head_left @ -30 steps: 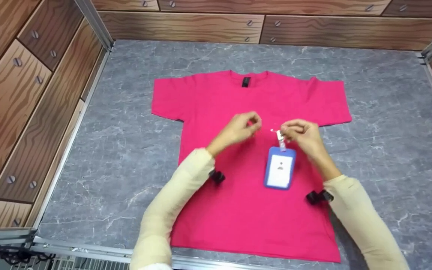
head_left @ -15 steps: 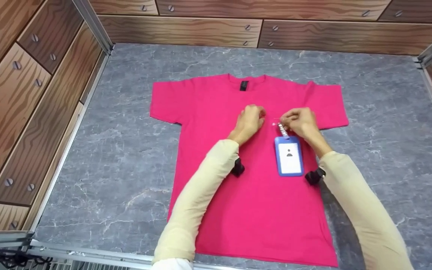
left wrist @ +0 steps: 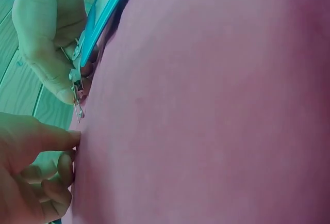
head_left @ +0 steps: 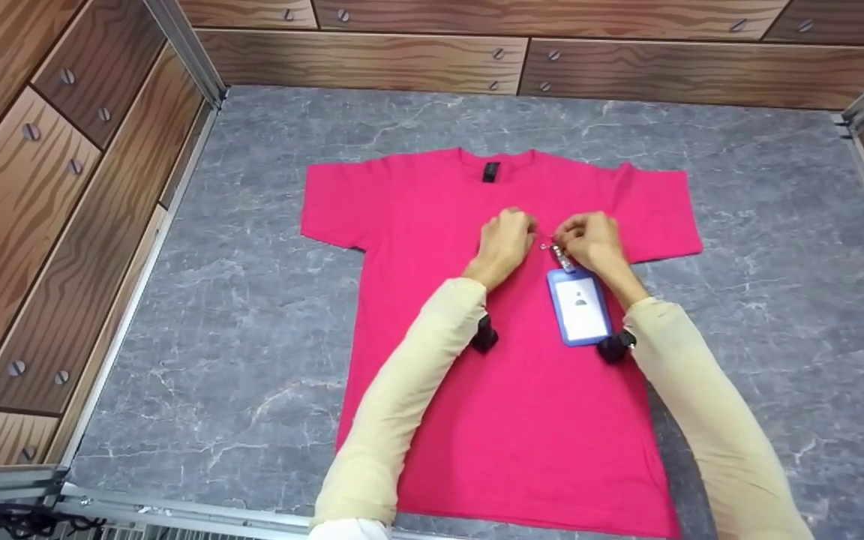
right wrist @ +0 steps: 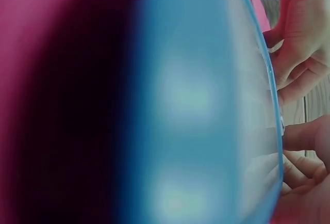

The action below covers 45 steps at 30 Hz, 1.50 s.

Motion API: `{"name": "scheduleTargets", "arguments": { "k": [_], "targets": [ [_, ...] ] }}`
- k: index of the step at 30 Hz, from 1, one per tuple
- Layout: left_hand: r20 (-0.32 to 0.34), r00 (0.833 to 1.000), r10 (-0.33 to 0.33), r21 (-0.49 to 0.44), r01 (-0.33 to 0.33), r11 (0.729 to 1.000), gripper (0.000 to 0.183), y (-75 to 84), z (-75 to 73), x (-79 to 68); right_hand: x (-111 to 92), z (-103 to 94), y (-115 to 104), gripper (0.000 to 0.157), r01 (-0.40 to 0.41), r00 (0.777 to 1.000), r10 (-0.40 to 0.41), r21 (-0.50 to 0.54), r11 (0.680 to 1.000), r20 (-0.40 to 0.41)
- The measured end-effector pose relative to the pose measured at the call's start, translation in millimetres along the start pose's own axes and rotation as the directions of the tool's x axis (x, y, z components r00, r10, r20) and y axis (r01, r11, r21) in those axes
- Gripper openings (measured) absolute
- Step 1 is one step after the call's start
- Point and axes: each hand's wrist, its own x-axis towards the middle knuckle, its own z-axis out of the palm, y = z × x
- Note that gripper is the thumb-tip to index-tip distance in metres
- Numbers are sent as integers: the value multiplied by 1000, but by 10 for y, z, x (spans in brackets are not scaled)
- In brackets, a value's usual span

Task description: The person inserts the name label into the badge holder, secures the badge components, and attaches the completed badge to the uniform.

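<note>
A pink T-shirt (head_left: 507, 390) lies spread flat, its neck at the far side. My right hand (head_left: 589, 238) pinches the metal clip (head_left: 562, 259) of a blue-framed ID badge (head_left: 580, 309) over the shirt's chest. A thin opened pin (left wrist: 79, 111) sticks out from the clip towards my left hand in the left wrist view. My left hand (head_left: 505, 241) is just left of it, thumb and curled fingers gripping the shirt fabric. The badge hangs below the clip, tilted, and blurs across much of the right wrist view. What lies under the right fingertips is hidden.
The grey marbled tabletop (head_left: 199, 337) surrounds the shirt. Wood-patterned panels (head_left: 361, 61) with metal framing close off the back and sides. Black cables (head_left: 23, 517) hang at the front left corner. A black wrist camera (head_left: 616, 347) sits close to the badge's lower corner.
My left hand has moved up and right onto the chest fabric and now grips it. My right hand has carried the badge slightly up the shirt, and the pin is closer to the left fingers.
</note>
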Motion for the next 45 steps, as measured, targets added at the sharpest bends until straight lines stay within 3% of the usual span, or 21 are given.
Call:
{"name": "scheduleTargets", "arguments": {
  "k": [10,19,24,31,34,37,40,45],
  "targets": [
    [100,993,64,169,-80,982,22,30,36,-18,21,30,-22,13,8,1000,-9,-16,1000,-23],
    [105,990,93,45,-98,994,16,-55,35,3,35,38,-32,13,25,1000,-26,-36,999,-13],
    [112,989,92,-4,-92,996,13,-80,33,8,37,56,-54,14,-5,1000,6,-31,1000,18],
    [76,992,104,-83,-98,992,10,-87,39,11,44,96,-102,16,-31,999,30,20,999,30],
    [49,992,119,-197,-108,974,11,-131,29,4,44,106,-106,15,-71,997,66,109,992,50],
    [28,989,145,-303,-130,944,23,-212,9,-3,45,107,-98,14,-118,991,103,191,975,85],
    [30,982,188,-377,-163,912,35,-302,-11,-2,52,103,-76,15,-137,988,119,211,968,97],
    [20,981,194,-479,-161,863,28,-422,-2,10,61,109,-44,17,-120,991,104,217,969,81]
  ]
}}
